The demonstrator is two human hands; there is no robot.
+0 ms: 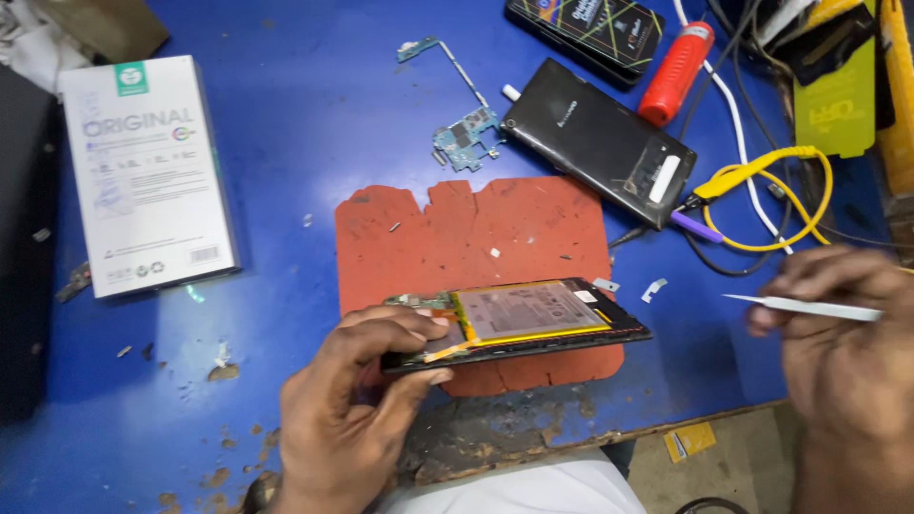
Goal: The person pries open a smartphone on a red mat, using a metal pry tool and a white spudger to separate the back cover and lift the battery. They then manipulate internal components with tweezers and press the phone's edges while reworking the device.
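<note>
Head view: looking down on a blue counter (286,143), paint worn and chipped along the near edge.
Left hand (347,419): pinching the near left corner of an opened phone (519,324), thumb on top, fingers curled beneath.
Opened phone: back cover off, pale battery (533,309) exposed inside the dark frame, yellow strip along the battery's lower edge; tilted up off an orange mat (476,228), left end raised in the grip, right end low over the mat.
Right hand (843,352): closed around white tweezers (809,306), tips pointing left toward the phone, well apart from it.
Orange mat: ragged-edged, lying flat in the middle of the counter, scattered with small bits and screws.
Circuit board (464,138): bluish green, with a thin ribbon strip running up and left, just beyond the mat's far edge.
Black phone (600,143): face down, angled, just right of the circuit board, its near corner over the mat's far right corner.
Red tube (676,71): beyond the black phone, lying at a slant.
Yellow cable (771,205): looped at the right, among black and white wires.
White box (148,171): flat, printed, far left on the counter.
Dark packet (586,33): at the top edge, partly cut off.
</note>
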